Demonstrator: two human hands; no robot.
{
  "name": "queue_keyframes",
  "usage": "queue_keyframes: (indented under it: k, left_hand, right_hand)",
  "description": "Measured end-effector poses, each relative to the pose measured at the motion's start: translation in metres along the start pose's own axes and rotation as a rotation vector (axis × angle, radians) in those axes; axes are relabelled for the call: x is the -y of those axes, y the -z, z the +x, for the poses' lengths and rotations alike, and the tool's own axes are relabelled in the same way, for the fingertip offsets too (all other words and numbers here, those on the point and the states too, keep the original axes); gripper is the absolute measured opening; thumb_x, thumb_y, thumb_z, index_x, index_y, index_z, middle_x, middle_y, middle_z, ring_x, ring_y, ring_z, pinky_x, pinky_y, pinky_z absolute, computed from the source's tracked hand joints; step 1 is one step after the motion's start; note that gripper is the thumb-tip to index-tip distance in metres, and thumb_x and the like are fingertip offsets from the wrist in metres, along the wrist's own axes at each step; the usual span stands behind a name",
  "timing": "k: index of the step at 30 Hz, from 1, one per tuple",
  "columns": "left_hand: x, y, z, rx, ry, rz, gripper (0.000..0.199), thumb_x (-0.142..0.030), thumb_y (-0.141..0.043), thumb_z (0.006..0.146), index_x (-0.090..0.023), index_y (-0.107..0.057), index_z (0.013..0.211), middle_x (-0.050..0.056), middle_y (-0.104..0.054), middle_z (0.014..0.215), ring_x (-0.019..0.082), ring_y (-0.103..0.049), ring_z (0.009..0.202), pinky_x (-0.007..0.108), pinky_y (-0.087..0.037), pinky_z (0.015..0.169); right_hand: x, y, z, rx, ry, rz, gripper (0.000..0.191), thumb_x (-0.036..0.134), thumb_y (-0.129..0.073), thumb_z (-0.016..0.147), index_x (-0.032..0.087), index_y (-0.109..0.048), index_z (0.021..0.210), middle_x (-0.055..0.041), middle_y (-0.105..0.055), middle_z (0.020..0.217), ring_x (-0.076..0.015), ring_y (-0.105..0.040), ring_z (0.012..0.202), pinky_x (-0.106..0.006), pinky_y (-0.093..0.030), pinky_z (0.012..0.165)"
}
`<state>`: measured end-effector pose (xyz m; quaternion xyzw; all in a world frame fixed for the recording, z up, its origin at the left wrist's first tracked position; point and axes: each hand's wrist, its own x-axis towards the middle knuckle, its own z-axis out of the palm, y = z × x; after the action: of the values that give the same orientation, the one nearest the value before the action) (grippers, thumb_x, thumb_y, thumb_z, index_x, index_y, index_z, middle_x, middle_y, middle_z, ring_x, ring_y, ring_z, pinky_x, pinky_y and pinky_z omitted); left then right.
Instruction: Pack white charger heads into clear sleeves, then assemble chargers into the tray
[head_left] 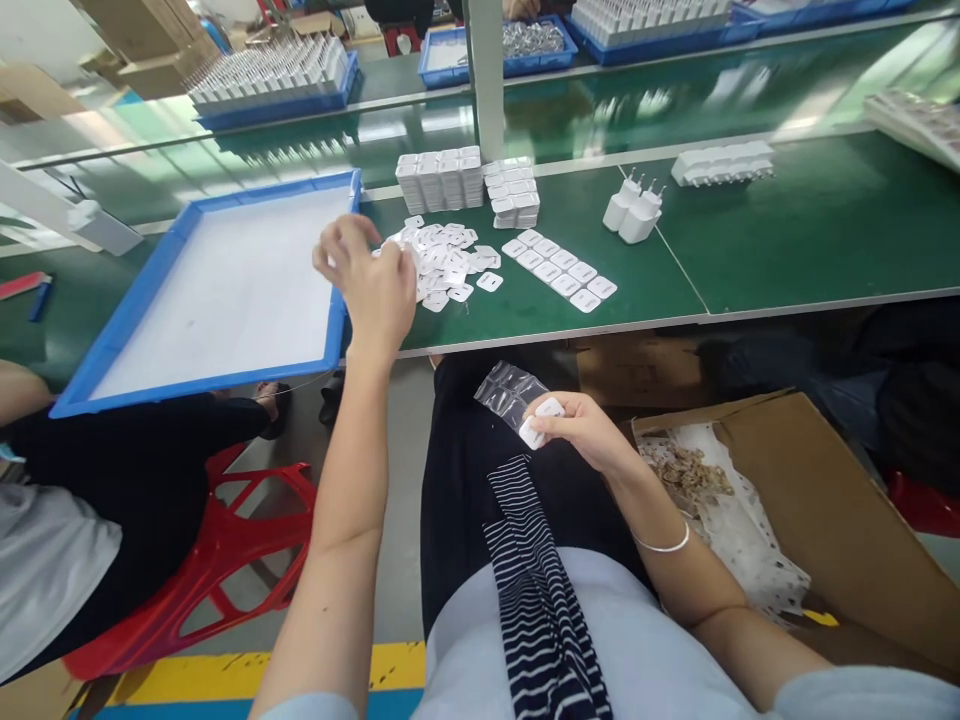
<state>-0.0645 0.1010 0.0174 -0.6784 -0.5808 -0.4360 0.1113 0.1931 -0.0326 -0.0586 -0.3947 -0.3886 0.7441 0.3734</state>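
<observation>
The blue tray (202,385) overhangs the desk's (787,250) near edge, so a bump from the forearm could tip it. Over its right rim, the left hand (369,280) is raised back-up, fingers bent; whether that grip has anything I cannot tell. Right beside it, the scattered white tags (446,265) lie near the front edge, where a careless sweep could spill some. Below that edge, the clear plastic strip (510,388) might slip if the right hand (577,430) loosens: its grip is closed, thumb pressing white pieces (534,432) above the lap, forearm slanting in.
</observation>
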Motion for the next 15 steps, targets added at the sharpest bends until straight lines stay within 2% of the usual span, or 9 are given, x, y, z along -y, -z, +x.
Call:
queue_keyframes:
  k: [2, 4, 6, 8, 11, 14, 15]
  left_hand:
    - [0.011, -0.019, 0.021, 0.045, -0.038, 0.054, 0.02, -0.03, -0.059, 0.088, -0.022, -0.057, 0.07, 0.012, -0.056, 0.112, 0.033, -0.037, 0.126, 0.059, -0.015, 0.111]
    - [0.019, -0.04, 0.038, 0.079, -0.012, 0.083, 0.018, -0.034, -0.063, 0.086, -0.021, -0.06, 0.074, 0.011, -0.057, 0.112, 0.031, -0.034, 0.127, 0.058, -0.012, 0.112]
    - [0.024, -0.057, 0.053, 0.09, 0.049, 0.1, 0.024, -0.042, -0.066, 0.084, -0.021, -0.061, 0.076, 0.012, -0.058, 0.111, 0.031, -0.031, 0.128, 0.057, -0.013, 0.11]
    - [0.021, -0.064, 0.061, 0.111, 0.089, 0.111, 0.034, -0.052, -0.066, 0.084, -0.02, -0.06, 0.078, 0.012, -0.057, 0.107, 0.031, -0.029, 0.127, 0.055, -0.015, 0.108]
    - [-0.004, -0.05, 0.055, 0.191, 0.062, 0.079, 0.043, -0.059, -0.062, 0.086, -0.016, -0.058, 0.086, 0.009, -0.057, 0.104, 0.025, -0.034, 0.122, 0.053, -0.02, 0.107]
    - [-0.044, -0.01, 0.016, 0.301, -0.052, -0.15, 0.036, -0.054, -0.058, 0.091, -0.018, -0.061, 0.094, 0.006, -0.061, 0.102, 0.022, -0.047, 0.109, 0.044, -0.034, 0.1]
    - [-0.057, 0.006, -0.003, 0.395, -0.08, -0.265, 0.032, -0.05, -0.055, 0.093, -0.019, -0.062, 0.098, 0.005, -0.063, 0.1, 0.02, -0.052, 0.102, 0.04, -0.04, 0.094]
  right_hand:
    - [-0.001, -0.003, 0.001, -0.041, -0.002, 0.006, 0.029, 0.025, -0.085, 0.061, 0.016, -0.07, 0.085, 0.0007, -0.069, 0.069, -0.0127, -0.064, 0.062, -0.024, -0.05, 0.058]
    - [0.001, -0.008, 0.004, -0.087, 0.02, 0.001, 0.03, 0.022, -0.084, 0.059, 0.017, -0.067, 0.084, 0.0032, -0.066, 0.067, -0.0119, -0.061, 0.06, -0.023, -0.048, 0.057]
    - [0.004, -0.011, 0.007, -0.101, 0.055, -0.042, 0.023, 0.02, -0.081, 0.061, 0.016, -0.066, 0.077, 0.0043, -0.062, 0.064, -0.0098, -0.057, 0.057, -0.022, -0.044, 0.056]
    - [0.007, -0.012, 0.01, -0.09, 0.086, -0.078, 0.017, 0.019, -0.078, 0.062, 0.015, -0.066, 0.073, 0.004, -0.061, 0.063, -0.0086, -0.054, 0.057, -0.021, -0.041, 0.056]
    - [0.012, -0.01, 0.016, -0.013, 0.056, -0.066, 0.018, 0.023, -0.079, 0.064, 0.015, -0.07, 0.077, 0.0005, -0.067, 0.07, -0.0109, -0.058, 0.062, -0.023, -0.043, 0.06]
    - [0.021, -0.008, 0.02, 0.098, 0.019, -0.065, 0.022, 0.028, -0.078, 0.068, 0.014, -0.072, 0.084, -0.0022, -0.071, 0.076, -0.0124, -0.061, 0.064, -0.025, -0.045, 0.063]
    - [0.025, -0.008, 0.021, 0.125, 0.021, -0.069, 0.022, 0.028, -0.078, 0.069, 0.014, -0.072, 0.084, -0.0021, -0.071, 0.076, -0.0122, -0.061, 0.064, -0.025, -0.045, 0.063]
